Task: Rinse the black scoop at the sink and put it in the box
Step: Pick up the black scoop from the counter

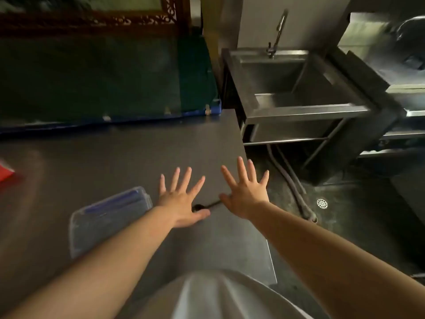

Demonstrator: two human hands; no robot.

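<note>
The black scoop (208, 205) lies on the dark table (128, 157), partly hidden between my two hands; only its round bowl and thin handle show. My left hand (181, 199) hovers spread flat over the table, thumb beside the scoop's bowl. My right hand (245, 192) is spread near the table's right edge, thumb by the handle's end. Neither hand holds anything. A clear plastic box (108, 219) with a blue edge sits on the table left of my left forearm. The steel sink (296, 109) with its tap (279, 28) stands at the upper right.
A green and blue crate-like block (103, 77) lines the table's far side. Something red (5, 172) lies at the left edge. Hoses (292, 180) and a floor drain (322, 203) are under and beside the sink. Steel shelving (404, 93) stands at the right.
</note>
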